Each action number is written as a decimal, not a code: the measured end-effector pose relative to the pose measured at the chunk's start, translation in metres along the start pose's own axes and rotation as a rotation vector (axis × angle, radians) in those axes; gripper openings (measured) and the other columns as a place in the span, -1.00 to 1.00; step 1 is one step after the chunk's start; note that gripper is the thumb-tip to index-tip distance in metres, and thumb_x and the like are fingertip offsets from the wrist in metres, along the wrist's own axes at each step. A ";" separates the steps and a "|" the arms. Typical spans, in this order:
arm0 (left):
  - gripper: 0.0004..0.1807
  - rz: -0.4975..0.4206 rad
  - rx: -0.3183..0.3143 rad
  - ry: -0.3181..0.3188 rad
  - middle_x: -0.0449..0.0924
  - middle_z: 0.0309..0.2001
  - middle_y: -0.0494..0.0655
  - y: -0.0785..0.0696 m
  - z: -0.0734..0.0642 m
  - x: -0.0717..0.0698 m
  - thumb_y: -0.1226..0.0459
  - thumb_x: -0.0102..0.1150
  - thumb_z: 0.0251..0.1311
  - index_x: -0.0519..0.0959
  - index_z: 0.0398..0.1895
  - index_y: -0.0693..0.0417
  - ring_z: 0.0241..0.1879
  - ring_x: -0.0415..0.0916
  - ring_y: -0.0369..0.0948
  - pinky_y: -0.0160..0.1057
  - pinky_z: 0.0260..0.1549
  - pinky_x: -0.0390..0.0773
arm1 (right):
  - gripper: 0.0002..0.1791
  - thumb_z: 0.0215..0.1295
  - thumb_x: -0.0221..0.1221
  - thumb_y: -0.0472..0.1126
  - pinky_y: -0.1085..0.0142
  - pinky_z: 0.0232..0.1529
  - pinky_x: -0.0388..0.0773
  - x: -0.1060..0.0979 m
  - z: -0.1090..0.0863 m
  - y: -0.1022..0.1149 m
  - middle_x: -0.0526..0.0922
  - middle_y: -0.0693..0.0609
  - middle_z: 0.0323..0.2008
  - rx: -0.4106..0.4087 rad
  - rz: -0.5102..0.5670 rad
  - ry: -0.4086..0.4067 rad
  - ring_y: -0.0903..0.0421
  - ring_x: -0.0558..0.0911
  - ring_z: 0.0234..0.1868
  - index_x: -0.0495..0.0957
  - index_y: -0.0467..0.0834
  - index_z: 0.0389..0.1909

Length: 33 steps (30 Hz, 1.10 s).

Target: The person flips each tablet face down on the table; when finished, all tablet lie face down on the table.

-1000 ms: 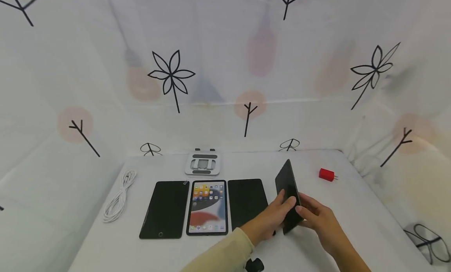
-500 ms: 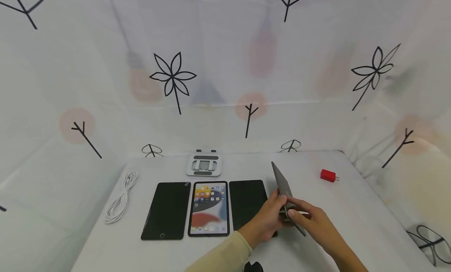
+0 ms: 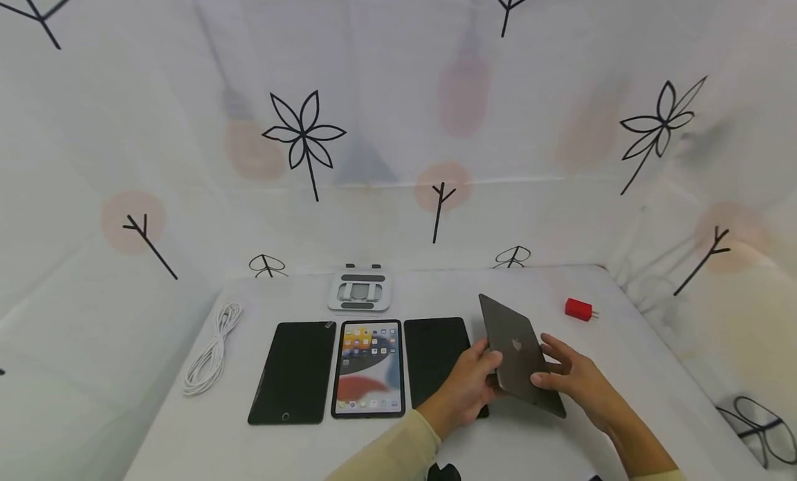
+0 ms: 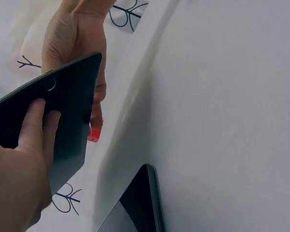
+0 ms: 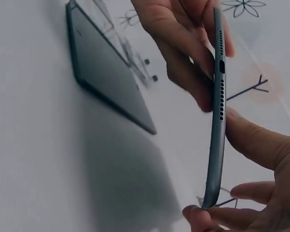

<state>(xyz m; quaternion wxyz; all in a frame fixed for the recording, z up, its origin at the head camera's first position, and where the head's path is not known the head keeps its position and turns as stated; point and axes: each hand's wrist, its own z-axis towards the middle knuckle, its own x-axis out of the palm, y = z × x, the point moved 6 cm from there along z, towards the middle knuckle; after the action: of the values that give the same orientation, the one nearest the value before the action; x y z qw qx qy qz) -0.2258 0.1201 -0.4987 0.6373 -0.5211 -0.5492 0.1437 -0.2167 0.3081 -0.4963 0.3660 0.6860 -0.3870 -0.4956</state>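
**Grey tablet [image 3: 517,345] held at a tilt**

Raised off the counter [image 3: 280,453], it turns its back to the head view. The left hand [image 3: 463,384] grips its 9 o'clock edge, thumb on the back, fingers [image 4: 33,124] against the screen side; the right hand [image 3: 578,378] pinches near 4 o'clock. Opposed holds probably keep it steady. A black tablet [image 3: 436,360] lies flat at its 9 o'clock, a red adapter [image 3: 578,309] at 2.

Soft light is filling the head view, warming to yellow on the white printed fabric wall [image 3: 747,315] at far right. Both wrist views are looking dimmer and bluer; in the left one, the flat dark-grey tablet [image 4: 72,135] is catching faint sheen; in the right one, soft-edged shadow is darkening the white tabletop [image 5: 130,188] left of bottom centre.
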 end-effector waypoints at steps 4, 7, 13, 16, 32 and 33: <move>-0.64 0.087 -0.012 -0.065 0.60 0.03 0.06 0.002 0.000 -0.005 0.30 0.02 0.52 0.47 0.31 0.17 0.06 0.66 0.00 0.08 0.04 0.65 | 0.09 0.27 0.38 -0.09 -0.13 0.23 0.53 -0.003 0.003 -0.007 0.08 -0.46 0.52 -0.004 -0.033 -0.004 -0.46 0.31 0.41 -0.10 -0.27 0.62; -0.67 0.153 -0.022 -0.112 0.61 -0.04 0.00 0.004 0.000 -0.007 0.32 0.06 0.49 0.52 0.24 0.18 0.02 0.67 -0.04 0.05 0.03 0.66 | 0.11 0.25 0.40 -0.09 -0.09 0.17 0.58 -0.006 0.005 -0.011 0.10 -0.44 0.52 -0.023 -0.076 -0.015 -0.45 0.33 0.38 -0.10 -0.26 0.62; -0.56 0.244 -0.057 -0.196 0.60 0.03 0.04 0.011 -0.002 -0.012 0.35 0.09 0.46 0.42 0.34 0.35 0.00 0.63 -0.06 0.06 0.12 0.59 | 0.11 0.21 0.44 -0.08 0.19 -0.05 0.62 -0.014 0.007 -0.015 0.25 -0.44 0.45 -0.075 -0.180 -0.036 -0.40 0.42 0.31 -0.03 -0.25 0.61; -0.50 0.255 -0.087 -0.226 0.58 0.04 0.04 0.014 -0.002 -0.014 0.36 0.09 0.43 0.37 0.38 0.39 -0.03 0.58 -0.10 0.04 0.12 0.58 | 0.10 0.20 0.44 -0.07 0.15 -0.05 0.62 -0.020 0.010 -0.019 0.34 -0.47 0.37 -0.082 -0.242 -0.051 -0.40 0.46 0.27 0.00 -0.27 0.60; -0.48 0.204 -0.154 -0.257 0.49 -0.05 0.00 0.022 0.000 -0.013 0.35 0.15 0.35 0.40 0.33 0.39 -0.16 0.40 -0.11 -0.05 0.08 0.60 | 0.26 0.06 0.51 0.10 -0.36 0.30 0.29 -0.020 0.025 -0.033 0.17 -0.54 0.44 0.018 -0.432 -0.062 -0.51 0.27 0.39 -0.02 -0.38 0.57; -0.48 0.203 -0.154 -0.254 0.49 -0.04 0.01 0.022 0.000 -0.013 0.35 0.16 0.34 0.41 0.32 0.38 -0.15 0.40 -0.11 -0.06 0.07 0.61 | 0.26 0.05 0.52 0.08 -0.37 0.31 0.27 -0.019 0.026 -0.033 0.16 -0.55 0.44 0.017 -0.445 -0.059 -0.52 0.26 0.39 -0.01 -0.40 0.56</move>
<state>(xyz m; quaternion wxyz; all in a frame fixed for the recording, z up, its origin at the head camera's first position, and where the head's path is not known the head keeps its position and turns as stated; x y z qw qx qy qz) -0.2217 0.1191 -0.5244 0.5029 -0.5990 -0.5793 0.2296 -0.2399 0.3363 -0.5240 0.2305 0.7428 -0.2409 -0.5805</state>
